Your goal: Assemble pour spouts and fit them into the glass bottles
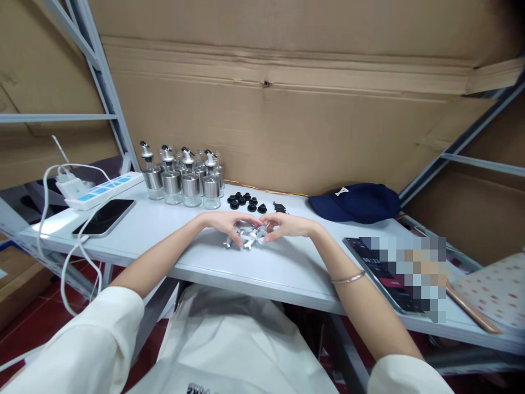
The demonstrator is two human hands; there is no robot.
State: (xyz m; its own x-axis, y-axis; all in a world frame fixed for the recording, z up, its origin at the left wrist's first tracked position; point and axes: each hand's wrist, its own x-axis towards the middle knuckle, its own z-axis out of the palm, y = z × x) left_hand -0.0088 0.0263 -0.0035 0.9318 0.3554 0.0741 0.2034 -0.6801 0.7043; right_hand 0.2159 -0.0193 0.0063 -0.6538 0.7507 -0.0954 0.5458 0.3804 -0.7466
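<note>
- Silver parts (250, 237) lie heaped on our table (303, 273).
- Our left hand (225, 222) at nine o'clock, right hand (286, 225) at three, both loosely cupped — any grip, we cannot tell.
- Plugs (251, 208) at twelve, bottles (191, 189) at ten, cap (361, 203) at two.

The person's hands make two: one left hand (225, 221), one right hand (287, 225). The silver pieces (248, 238) between them number several (too heaped and blurred for a count). Four front-row bottles (191, 185) carry four spouts (188, 155); the rear bottles (221, 171) are partly hidden, so uncounted. There are about nine round black parts (262, 208), two phones (103, 218), one cap (356, 203), one bangle (348, 279) and one power strip (104, 190).
</note>
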